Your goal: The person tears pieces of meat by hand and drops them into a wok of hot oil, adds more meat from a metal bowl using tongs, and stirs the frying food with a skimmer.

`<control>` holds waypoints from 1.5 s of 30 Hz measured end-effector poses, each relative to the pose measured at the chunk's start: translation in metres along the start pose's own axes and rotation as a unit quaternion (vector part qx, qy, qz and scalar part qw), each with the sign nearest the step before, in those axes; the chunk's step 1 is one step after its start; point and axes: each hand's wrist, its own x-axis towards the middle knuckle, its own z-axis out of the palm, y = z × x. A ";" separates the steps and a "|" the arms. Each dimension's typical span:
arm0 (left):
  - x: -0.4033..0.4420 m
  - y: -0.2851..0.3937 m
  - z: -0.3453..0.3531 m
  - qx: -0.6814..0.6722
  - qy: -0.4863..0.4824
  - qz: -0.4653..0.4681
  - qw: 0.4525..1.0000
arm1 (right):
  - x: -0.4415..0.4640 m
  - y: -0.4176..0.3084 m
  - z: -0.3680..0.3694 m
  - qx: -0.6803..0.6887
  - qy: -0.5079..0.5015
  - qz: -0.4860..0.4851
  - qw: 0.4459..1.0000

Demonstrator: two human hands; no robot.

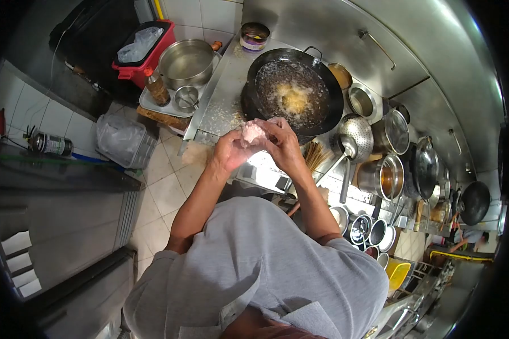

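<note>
Between my two hands is a pale pink lump (253,133), which looks like raw meat dusted with flour. My left hand (229,149) cups it from the left side. The fingers of my right hand (283,146) close over it from the right and are whitened with powder. Both hands are just in front of the near rim of a black wok (332,107). Bubbling oil fills the wok, and a golden frying piece (293,98) floats in its middle.
A perforated strainer ladle (356,134) and a bamboo brush (315,156) lie right of the wok. Several pots, including a steel pot (373,178), stand farther right. At left are a large steel pot (181,63), a bottle (157,90) and a red bin (165,35).
</note>
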 end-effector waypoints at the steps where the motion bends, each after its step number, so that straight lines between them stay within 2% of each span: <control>1: 0.001 -0.003 0.000 0.030 -0.033 0.025 0.999 | -0.001 0.002 0.004 0.045 0.028 0.033 0.998; 3: 0.002 -0.008 0.004 0.061 -0.066 0.052 0.995 | -0.001 0.004 0.005 0.090 0.054 0.064 0.992; 6: 0.001 -0.012 0.012 0.085 -0.007 0.105 0.991 | -0.001 0.004 0.005 0.037 0.023 0.080 0.996; 8: 0.002 -0.010 0.011 0.131 0.026 0.143 0.981 | -0.003 0.002 0.010 -0.049 0.107 -0.033 0.992; 11: 0.004 -0.006 0.008 0.202 0.060 0.144 0.967 | -0.002 -0.006 0.011 -0.011 0.102 -0.022 0.995; 15: 0.003 -0.005 0.001 0.248 0.034 0.148 0.957 | -0.001 0.002 0.009 0.010 0.079 -0.060 0.995; 16: 0.002 -0.006 0.009 0.235 0.053 0.150 0.959 | -0.002 0.004 0.008 0.128 0.053 0.033 0.990; 17: 0.002 -0.007 0.015 0.223 0.071 0.150 0.961 | -0.002 0.007 0.008 0.242 0.027 0.125 0.962; 18: 0.002 -0.007 0.015 0.223 0.070 0.149 0.961 | -0.002 0.011 0.009 0.242 0.029 0.126 0.962; 20: 0.001 -0.006 0.012 0.204 0.070 0.157 0.964 | -0.002 0.021 0.013 0.360 0.042 0.182 0.914; 22: 0.001 -0.004 0.011 0.194 0.082 0.164 0.964 | -0.005 0.024 0.015 0.384 0.034 0.204 0.900; 24: 0.001 -0.004 0.009 0.184 0.093 0.171 0.964 | -0.007 0.024 0.021 0.448 0.080 0.231 0.860; 25: 0.002 -0.004 0.006 0.199 0.089 0.171 0.961 | -0.007 0.023 0.019 0.448 0.080 0.231 0.860; 27: 0.002 -0.004 0.005 0.214 0.086 0.171 0.958 | -0.006 0.018 0.012 0.506 0.024 0.233 0.830; 28: 0.002 -0.004 0.007 0.204 0.094 0.179 0.958 | -0.006 0.019 0.012 0.506 0.025 0.233 0.830; 31: 0.002 -0.002 0.004 0.187 0.100 0.184 0.960 | -0.005 0.023 0.014 0.332 0.005 0.210 0.920; 36: 0.002 -0.009 0.025 0.175 0.106 0.178 0.963 | -0.003 0.021 0.021 0.436 0.101 0.224 0.866; 38: 0.000 -0.015 0.032 0.349 0.095 0.217 0.907 | -0.004 0.019 0.021 0.456 0.133 0.222 0.851; 39: 0.001 -0.013 0.027 0.405 0.102 0.205 0.885 | -0.005 0.027 0.022 0.459 0.094 0.226 0.854; 40: 0.001 -0.013 0.023 0.405 0.102 0.205 0.885 | -0.006 0.032 0.022 0.460 0.056 0.230 0.856; 41: 0.002 -0.013 0.019 0.415 0.106 0.209 0.879 | -0.007 0.037 0.022 0.460 0.056 0.230 0.856; 43: 0.002 -0.012 0.020 0.426 0.108 0.213 0.873 | -0.009 0.042 0.022 0.304 0.013 0.183 0.935; 45: 0.002 -0.009 0.022 0.324 0.094 0.188 0.922 | -0.009 0.053 0.019 0.322 0.008 0.191 0.927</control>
